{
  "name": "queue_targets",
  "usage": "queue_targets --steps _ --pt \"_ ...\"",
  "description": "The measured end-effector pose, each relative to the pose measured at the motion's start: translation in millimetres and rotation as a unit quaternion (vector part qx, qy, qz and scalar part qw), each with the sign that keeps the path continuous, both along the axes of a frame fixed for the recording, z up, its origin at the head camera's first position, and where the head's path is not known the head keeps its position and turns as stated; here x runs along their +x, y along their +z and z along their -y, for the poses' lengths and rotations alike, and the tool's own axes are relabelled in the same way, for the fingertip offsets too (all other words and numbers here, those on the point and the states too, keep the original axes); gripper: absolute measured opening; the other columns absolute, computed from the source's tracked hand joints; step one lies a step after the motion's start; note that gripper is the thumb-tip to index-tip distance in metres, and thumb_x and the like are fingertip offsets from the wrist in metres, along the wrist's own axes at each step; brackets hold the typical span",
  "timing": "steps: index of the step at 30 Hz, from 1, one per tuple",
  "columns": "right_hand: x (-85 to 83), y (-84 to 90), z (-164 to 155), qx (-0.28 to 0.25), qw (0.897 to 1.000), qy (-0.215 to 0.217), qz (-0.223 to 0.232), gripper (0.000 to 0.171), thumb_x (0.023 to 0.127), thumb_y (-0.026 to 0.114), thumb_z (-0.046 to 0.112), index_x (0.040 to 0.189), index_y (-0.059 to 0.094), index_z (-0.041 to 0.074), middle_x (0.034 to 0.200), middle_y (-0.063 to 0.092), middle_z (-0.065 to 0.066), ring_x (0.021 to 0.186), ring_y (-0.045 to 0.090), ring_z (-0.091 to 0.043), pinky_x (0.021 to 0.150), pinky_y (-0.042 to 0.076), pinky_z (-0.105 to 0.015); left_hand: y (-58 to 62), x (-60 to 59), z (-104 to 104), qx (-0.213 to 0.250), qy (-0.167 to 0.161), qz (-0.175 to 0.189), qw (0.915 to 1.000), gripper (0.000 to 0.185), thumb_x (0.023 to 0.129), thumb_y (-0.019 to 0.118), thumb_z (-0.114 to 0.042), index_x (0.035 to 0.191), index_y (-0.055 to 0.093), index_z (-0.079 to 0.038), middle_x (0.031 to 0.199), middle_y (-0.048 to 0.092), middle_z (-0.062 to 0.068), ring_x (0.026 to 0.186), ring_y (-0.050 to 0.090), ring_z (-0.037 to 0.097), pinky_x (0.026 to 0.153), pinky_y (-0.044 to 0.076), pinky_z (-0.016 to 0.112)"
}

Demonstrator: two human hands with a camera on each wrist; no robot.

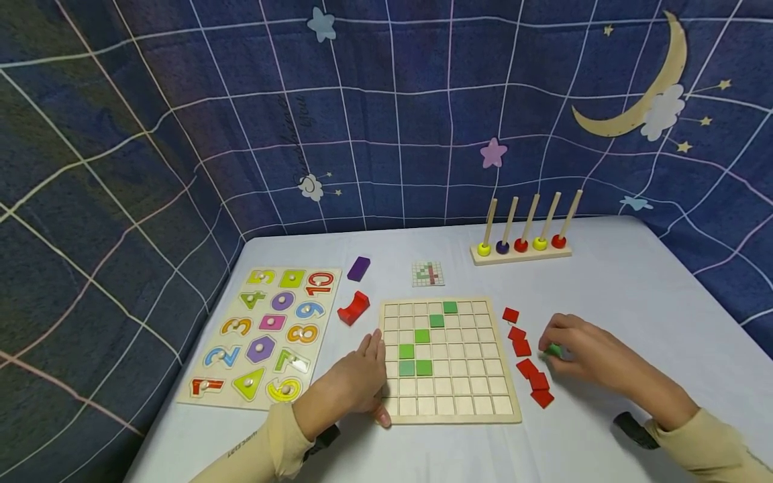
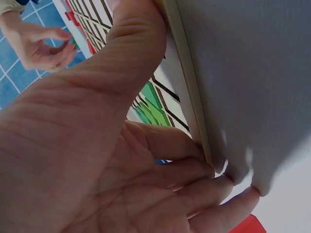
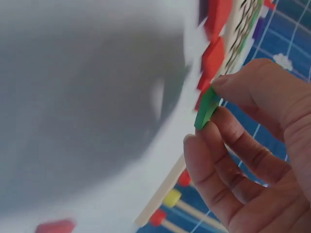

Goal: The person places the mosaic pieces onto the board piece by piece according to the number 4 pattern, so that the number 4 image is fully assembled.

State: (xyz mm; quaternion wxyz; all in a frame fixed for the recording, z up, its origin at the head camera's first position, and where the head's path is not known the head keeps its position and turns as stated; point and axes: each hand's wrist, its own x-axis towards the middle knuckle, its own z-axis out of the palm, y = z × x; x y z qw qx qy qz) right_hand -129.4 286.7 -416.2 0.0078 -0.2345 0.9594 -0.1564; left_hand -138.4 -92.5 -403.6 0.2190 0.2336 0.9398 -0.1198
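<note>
My right hand (image 1: 574,342) pinches a small green square tile (image 3: 208,108) between thumb and fingers, above the cloth to the right of a wooden grid board (image 1: 459,417). My left hand (image 1: 362,372) rests along the board's left edge, fingers extended and thumb at the lower left corner. In the left wrist view, the fingertips (image 2: 218,167) meet the cloth right beside the wooden rim. Several green tiles (image 1: 422,336) sit in the board's squares, most in a rising diagonal. Loose red tiles (image 1: 527,368) lie in a column between the board and my right hand.
A number and shape puzzle board (image 1: 241,349) lies at left. Near it are a purple block (image 1: 359,269) and a red arched block (image 1: 353,308). A small pattern card (image 1: 428,274) lies behind the grid. A peg stand with beads (image 1: 519,255) is at the back right.
</note>
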Motion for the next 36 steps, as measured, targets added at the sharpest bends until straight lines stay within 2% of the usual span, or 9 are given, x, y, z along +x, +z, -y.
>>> queue_targets --steps 5,11,21,26,31,36 --pt "-0.7 4.6 24 -0.023 0.998 0.061 -0.011 0.021 0.082 0.088 0.005 0.092 0.079 0.020 0.099 0.065 0.006 0.088 0.058 -0.008 0.075 0.062 -0.025 -1.3 0.3 1 -0.004 -0.008 -0.007 0.9999 0.131 0.066 0.091 -0.062 0.164 0.035 0.006 0.175 0.029 0.023 0.162 0.036 0.036 0.121 0.049 0.044" --pt "-2.9 7.4 60 -0.040 0.990 0.135 -0.028 0.015 0.088 0.084 0.006 0.095 0.076 0.016 0.102 0.064 0.004 0.090 0.056 -0.007 0.074 0.057 -0.023 -1.4 0.4 1 -0.004 -0.006 -0.010 0.9999 0.132 0.065 0.092 -0.063 0.163 0.036 0.006 0.175 0.030 0.022 0.162 0.036 0.035 0.121 0.049 0.044" --pt "-15.3 0.7 116 -0.032 0.977 0.208 -0.046 0.011 0.090 0.082 0.007 0.091 0.074 0.014 0.095 0.064 0.004 0.089 0.055 -0.007 0.077 0.055 -0.021 -0.7 0.7 -1 -0.016 -0.012 -0.010 0.9998 0.132 0.066 0.091 -0.064 0.164 0.036 0.004 0.175 0.031 0.021 0.162 0.036 0.034 0.121 0.050 0.043" --pt "-22.5 -7.0 133 -0.040 0.970 0.233 -0.047 0.013 0.090 0.082 0.004 0.089 0.074 0.013 0.093 0.065 0.003 0.087 0.054 -0.007 0.077 0.053 -0.020 0.3 -0.5 -2 -0.013 -0.013 -0.006 0.9998 0.132 0.067 0.090 -0.065 0.164 0.035 0.005 0.176 0.029 0.022 0.163 0.035 0.035 0.122 0.049 0.044" --pt "-24.2 -12.2 139 -0.058 0.970 0.233 -0.038 0.013 0.090 0.084 0.002 0.085 0.078 0.013 0.091 0.067 0.004 0.088 0.057 -0.007 0.079 0.055 -0.021 -0.7 -1.4 -2 -0.010 -0.016 -0.005 0.9998 0.131 0.068 0.090 -0.065 0.164 0.035 0.005 0.176 0.028 0.022 0.163 0.035 0.035 0.121 0.049 0.044" --pt "-19.3 -12.4 141 -0.060 0.969 0.230 -0.065 0.017 0.089 0.083 -0.001 0.081 0.077 0.013 0.086 0.067 0.005 0.085 0.058 -0.009 0.078 0.055 -0.021 -0.6 -0.9 -1 -0.008 -0.008 -0.007 0.9999 0.132 0.067 0.091 -0.064 0.164 0.035 0.005 0.176 0.029 0.022 0.163 0.036 0.035 0.122 0.049 0.045"
